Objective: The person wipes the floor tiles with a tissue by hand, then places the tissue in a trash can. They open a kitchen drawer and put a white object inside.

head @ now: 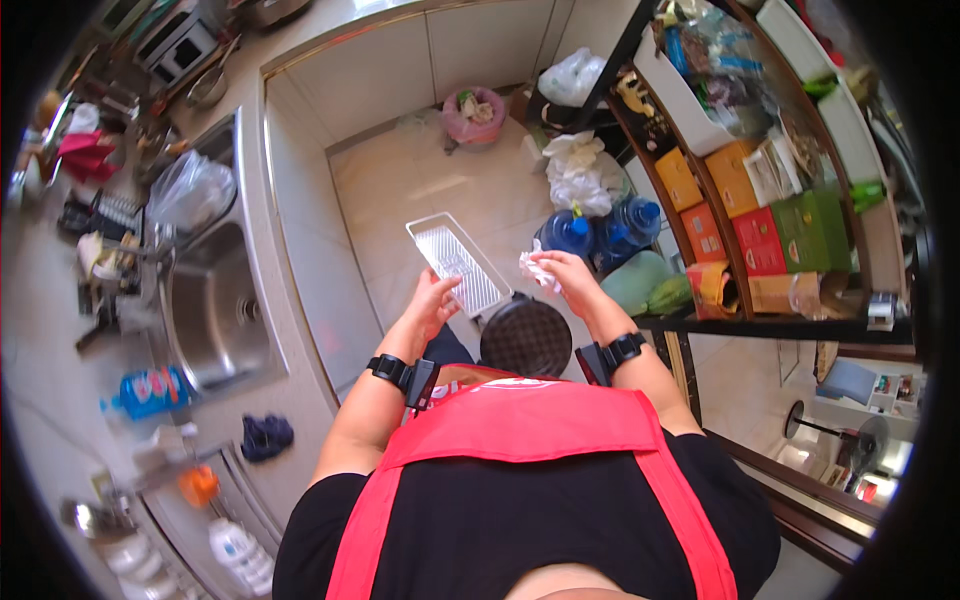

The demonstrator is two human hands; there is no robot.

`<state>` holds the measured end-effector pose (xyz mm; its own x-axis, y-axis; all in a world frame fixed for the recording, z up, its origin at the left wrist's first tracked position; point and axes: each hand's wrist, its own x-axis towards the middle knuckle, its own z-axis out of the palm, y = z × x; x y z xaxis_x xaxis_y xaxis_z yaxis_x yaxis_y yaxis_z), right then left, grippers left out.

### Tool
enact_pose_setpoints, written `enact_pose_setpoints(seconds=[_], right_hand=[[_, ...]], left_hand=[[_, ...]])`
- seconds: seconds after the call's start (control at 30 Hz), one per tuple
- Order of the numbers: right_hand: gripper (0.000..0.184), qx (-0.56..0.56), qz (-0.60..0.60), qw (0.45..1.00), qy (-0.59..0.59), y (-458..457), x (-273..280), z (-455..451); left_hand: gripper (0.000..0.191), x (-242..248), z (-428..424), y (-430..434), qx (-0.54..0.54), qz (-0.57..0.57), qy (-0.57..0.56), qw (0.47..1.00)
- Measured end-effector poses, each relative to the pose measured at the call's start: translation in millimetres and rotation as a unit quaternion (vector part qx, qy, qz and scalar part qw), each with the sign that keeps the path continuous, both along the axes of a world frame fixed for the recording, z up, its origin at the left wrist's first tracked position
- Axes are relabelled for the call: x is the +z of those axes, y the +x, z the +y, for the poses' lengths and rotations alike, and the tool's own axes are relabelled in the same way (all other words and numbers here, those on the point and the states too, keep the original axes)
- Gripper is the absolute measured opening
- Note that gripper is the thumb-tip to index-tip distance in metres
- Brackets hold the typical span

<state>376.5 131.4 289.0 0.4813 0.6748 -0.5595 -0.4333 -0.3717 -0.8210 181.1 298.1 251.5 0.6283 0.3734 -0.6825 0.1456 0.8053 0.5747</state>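
My left hand (436,301) grips the near left side of a white rectangular plastic tray (461,266) with a ribbed bottom. The tray is tilted in front of me above the floor. In my right hand (568,276) is a crumpled white tissue or cloth (537,268), pinched between thumb and fingers, to the right of the tray and apart from it. Below and between my hands is a dark round pan-like object (526,337) with a checked surface; what it rests on is hidden.
A steel sink (217,300) is set in the counter on my left. On the floor ahead stands a pink-lined waste bin (474,116). Blue water bottles (566,234), a large green melon (637,281) and a shelf rack (724,225) with boxes line the right.
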Motion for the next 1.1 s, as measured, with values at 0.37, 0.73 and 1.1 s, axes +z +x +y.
enact_pose_setpoints(seconds=[0.37, 0.73, 1.1], right_hand=[[0.039, -0.022, 0.031, 0.997, -0.061, 71.4, 20.9, 155.0], [0.029, -0.192, 0.06, 0.977, -0.065, 142.9, -16.8, 172.6], [0.024, -0.147, 0.129, 0.976, -0.094, 250.4, -148.0, 228.1]], left_hand=[[0.074, -36.0, 179.2, 66.5, -0.054, 0.097, -0.027, 0.993], [0.089, -40.2, 261.1, 218.1, -0.121, 0.105, 0.018, 0.987], [0.08, -168.6, 301.4, 356.3, -0.177, 0.196, 0.215, 0.94]])
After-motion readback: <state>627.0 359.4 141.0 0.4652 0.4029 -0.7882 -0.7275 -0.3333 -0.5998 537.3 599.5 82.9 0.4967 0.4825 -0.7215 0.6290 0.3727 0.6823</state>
